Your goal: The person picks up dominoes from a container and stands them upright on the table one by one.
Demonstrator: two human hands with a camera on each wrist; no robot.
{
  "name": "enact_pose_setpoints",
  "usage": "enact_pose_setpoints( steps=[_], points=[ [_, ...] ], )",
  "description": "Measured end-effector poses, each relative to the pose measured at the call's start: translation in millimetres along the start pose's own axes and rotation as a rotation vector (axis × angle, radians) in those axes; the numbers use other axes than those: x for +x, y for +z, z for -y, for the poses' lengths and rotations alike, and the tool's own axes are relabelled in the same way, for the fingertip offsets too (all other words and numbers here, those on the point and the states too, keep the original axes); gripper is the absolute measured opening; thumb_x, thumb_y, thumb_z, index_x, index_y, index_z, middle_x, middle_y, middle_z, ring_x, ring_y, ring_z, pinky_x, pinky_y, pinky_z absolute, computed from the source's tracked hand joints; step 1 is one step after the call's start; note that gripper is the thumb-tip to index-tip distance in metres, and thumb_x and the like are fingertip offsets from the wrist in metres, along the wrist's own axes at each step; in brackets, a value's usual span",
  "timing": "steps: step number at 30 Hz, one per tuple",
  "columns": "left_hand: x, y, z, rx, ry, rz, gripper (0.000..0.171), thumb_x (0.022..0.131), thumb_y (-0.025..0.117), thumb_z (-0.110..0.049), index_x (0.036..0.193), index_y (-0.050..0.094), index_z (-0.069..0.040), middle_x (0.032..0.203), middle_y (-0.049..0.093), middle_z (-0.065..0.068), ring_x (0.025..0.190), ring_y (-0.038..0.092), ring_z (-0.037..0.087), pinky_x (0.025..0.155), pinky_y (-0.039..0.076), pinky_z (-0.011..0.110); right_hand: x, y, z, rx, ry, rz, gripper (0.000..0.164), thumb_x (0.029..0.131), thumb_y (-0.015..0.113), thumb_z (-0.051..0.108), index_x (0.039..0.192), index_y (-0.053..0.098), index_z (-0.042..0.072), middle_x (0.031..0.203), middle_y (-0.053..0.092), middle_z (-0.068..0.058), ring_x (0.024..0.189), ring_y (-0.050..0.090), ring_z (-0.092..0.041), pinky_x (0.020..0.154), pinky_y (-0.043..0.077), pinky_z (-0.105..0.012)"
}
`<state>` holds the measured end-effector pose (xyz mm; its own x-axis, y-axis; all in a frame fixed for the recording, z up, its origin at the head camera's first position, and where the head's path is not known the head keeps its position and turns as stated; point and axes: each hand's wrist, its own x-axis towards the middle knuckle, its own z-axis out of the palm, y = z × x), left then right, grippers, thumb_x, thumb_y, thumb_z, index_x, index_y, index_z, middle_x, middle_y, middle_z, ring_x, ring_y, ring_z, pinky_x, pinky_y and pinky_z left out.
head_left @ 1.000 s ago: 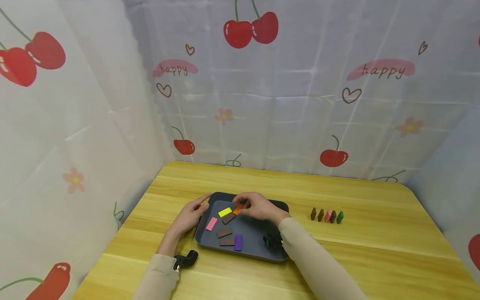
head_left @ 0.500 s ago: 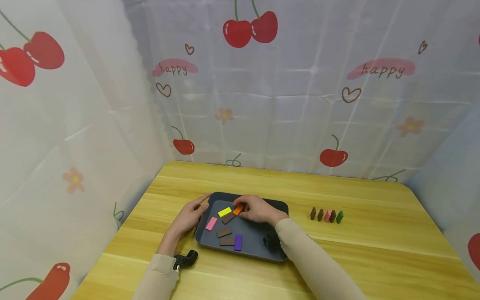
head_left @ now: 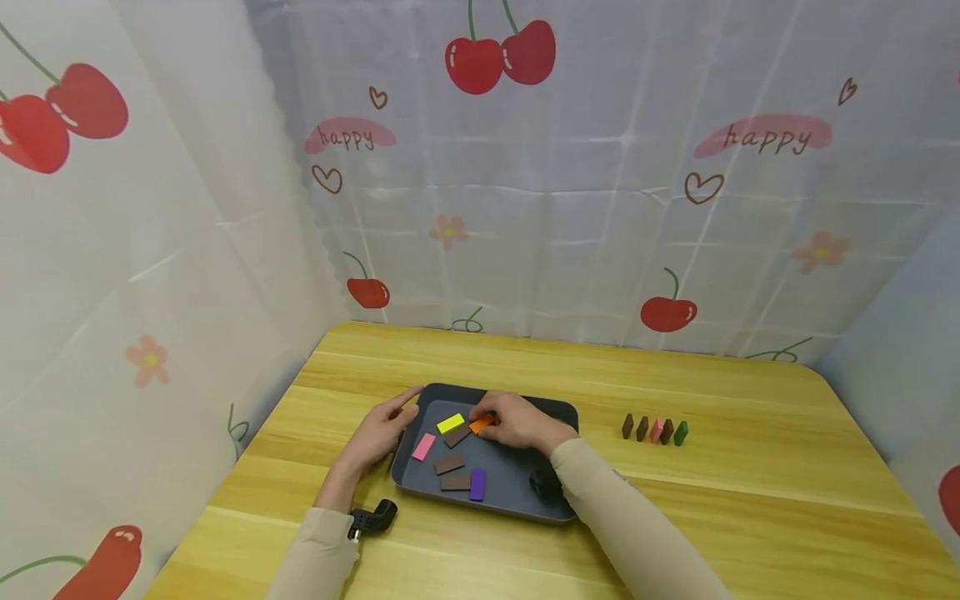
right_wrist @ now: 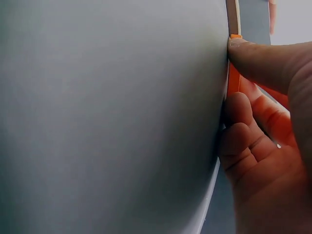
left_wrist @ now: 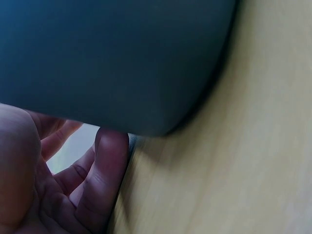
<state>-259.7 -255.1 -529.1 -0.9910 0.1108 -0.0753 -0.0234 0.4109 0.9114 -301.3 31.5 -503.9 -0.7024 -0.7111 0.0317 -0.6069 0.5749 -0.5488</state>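
An orange block (head_left: 481, 426) is pinched between the thumb and fingers (right_wrist: 238, 108) of the right hand (head_left: 517, 421), inside a dark grey tray (head_left: 517, 492) set on a wooden desk (head_left: 712, 533). Whether the block is lifted off the tray floor cannot be told. The tray's left rim is touched near its far corner by the left hand (head_left: 378, 435), whose fingers (left_wrist: 109, 161) are loosely extended, with the thumb held apart from them.

Just beside the orange block, an angled brown block (head_left: 457, 436) is seen, with a yellow block (head_left: 451, 423) behind it. A pink block (head_left: 423, 447) is placed near the left wall. Nearer the front, two more brown blocks (head_left: 449, 464) are laid flat, the front one set end-on to a purple block (head_left: 477, 484). To the tray's right, five upright blocks (head_left: 657, 431) are lined up: brown, brown, pink, brown, green. The desk is backed by a cherry-patterned curtain (head_left: 562, 250).
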Motion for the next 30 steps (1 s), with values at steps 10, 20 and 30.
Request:
enact_pose_setpoints(
  steps=[10, 20, 30],
  points=[
    [-0.5, 0.3, -1.2, 0.007, 0.003, 0.009, 0.047, 0.107, 0.055, -0.04, 0.154, 0.049, -0.033, 0.083, 0.051, 0.006, 0.062, 0.046, 0.016, 0.057, 0.042, 0.027, 0, -2, 2, 0.006, 0.011, 0.02, 0.02, 0.101, 0.067, 0.015, 0.119, 0.075, 0.012, 0.118, 0.065, -0.003, 0.104, 0.063, -0.02, 0.097, 0.053, -0.041],
    [-0.8, 3.4, -0.7, -0.027, 0.003, 0.016, 0.048, 0.107, 0.056, -0.036, 0.154, 0.05, -0.028, 0.083, 0.049, 0.006, 0.061, 0.044, 0.018, 0.055, 0.04, 0.027, -7, -4, 2, -0.003, 0.04, 0.014, 0.02, 0.102, 0.065, 0.017, 0.121, 0.072, 0.012, 0.121, 0.064, -0.004, 0.105, 0.061, -0.019, 0.1, 0.052, -0.041],
    [-1.5, 2.2, -1.5, 0.004, 0.023, -0.003, 0.047, 0.107, 0.056, -0.037, 0.154, 0.051, -0.03, 0.097, 0.061, 0.013, 0.077, 0.053, 0.022, 0.066, 0.044, 0.029, -15, -7, 3, 0.035, 0.079, -0.018, 0.019, 0.104, 0.064, 0.02, 0.121, 0.07, 0.015, 0.121, 0.066, -0.002, 0.107, 0.06, -0.018, 0.101, 0.051, -0.043]
  ],
)
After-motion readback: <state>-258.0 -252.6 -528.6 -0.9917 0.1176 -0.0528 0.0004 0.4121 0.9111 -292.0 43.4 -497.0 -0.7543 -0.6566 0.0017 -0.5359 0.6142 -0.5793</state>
